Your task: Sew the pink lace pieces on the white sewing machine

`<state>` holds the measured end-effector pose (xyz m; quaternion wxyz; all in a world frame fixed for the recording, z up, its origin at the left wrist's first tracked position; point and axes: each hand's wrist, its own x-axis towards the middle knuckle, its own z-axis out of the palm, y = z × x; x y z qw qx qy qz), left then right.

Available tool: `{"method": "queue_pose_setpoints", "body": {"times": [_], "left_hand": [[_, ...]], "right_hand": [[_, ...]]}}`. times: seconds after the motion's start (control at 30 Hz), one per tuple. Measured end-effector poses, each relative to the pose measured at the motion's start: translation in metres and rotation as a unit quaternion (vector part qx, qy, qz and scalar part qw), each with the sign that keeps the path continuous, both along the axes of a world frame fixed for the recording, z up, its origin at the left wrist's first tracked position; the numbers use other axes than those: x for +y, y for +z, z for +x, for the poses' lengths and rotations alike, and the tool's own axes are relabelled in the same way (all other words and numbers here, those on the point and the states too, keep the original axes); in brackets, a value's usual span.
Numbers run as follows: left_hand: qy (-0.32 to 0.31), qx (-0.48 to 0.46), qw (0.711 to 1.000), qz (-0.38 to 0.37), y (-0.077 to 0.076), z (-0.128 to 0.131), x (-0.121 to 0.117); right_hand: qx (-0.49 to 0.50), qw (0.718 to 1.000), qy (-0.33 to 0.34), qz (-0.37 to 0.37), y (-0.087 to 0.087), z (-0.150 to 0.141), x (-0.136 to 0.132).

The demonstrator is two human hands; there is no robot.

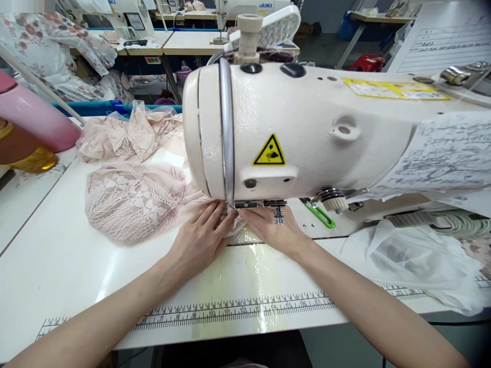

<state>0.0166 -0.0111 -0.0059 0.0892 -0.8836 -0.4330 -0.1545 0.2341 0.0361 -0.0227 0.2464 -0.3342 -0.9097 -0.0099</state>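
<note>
Pale pink lace fabric [130, 202] lies bunched on the left of the sewing machine bed and runs in under the machine head [326, 133]. My left hand [201, 230] is closed on the fabric's edge just left of the needle area, with its thumb pointing toward the needle. From the other side, my right hand [274, 230] reaches under the head, its fingers together at the same edge. The machine head and metal parts hide some of its fingers. The needle tip and the exact stitching spot are hard to make out.
Green thread snips [320, 213] lie right of my right hand. A translucent white bag [414, 260] rests farther right. At the left stand a pink bottle [38, 112] and an amber bottle [28, 148]. A printed ruler [226, 309] runs along the front edge. Behind sits a person in a floral sleeve [82, 41].
</note>
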Motion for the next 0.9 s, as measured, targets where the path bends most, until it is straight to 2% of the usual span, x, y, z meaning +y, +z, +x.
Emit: {"method": "queue_pose_setpoints", "body": {"times": [0.13,0.3,0.37,0.47,0.57,0.7,0.9], "left_hand": [[-0.005,-0.016,1.0,0.003,0.001,0.0,0.001],[-0.093,-0.03,0.995,0.037,0.002,-0.003,0.001],[-0.107,-0.027,0.993,0.045,0.003,-0.004,0.001],[-0.102,-0.034,0.994,0.034,0.005,-0.005,0.001],[-0.093,-0.045,0.994,0.022,0.007,-0.006,0.002],[-0.085,-0.032,0.995,0.034,0.009,-0.007,0.003],[-0.072,-0.022,0.996,0.041,0.012,-0.007,0.005]], "right_hand": [[-0.029,0.999,-0.04,0.019,0.002,0.0,-0.001],[-0.066,0.994,-0.051,0.071,0.008,-0.001,-0.008],[-0.073,0.991,-0.037,0.105,0.011,-0.002,-0.011],[-0.067,0.99,-0.017,0.126,0.014,-0.003,-0.013],[-0.065,0.991,-0.002,0.117,0.017,-0.006,-0.014],[-0.049,0.994,0.041,0.093,0.018,-0.012,-0.015],[-0.045,0.99,0.071,0.114,0.019,-0.017,-0.017]]}}
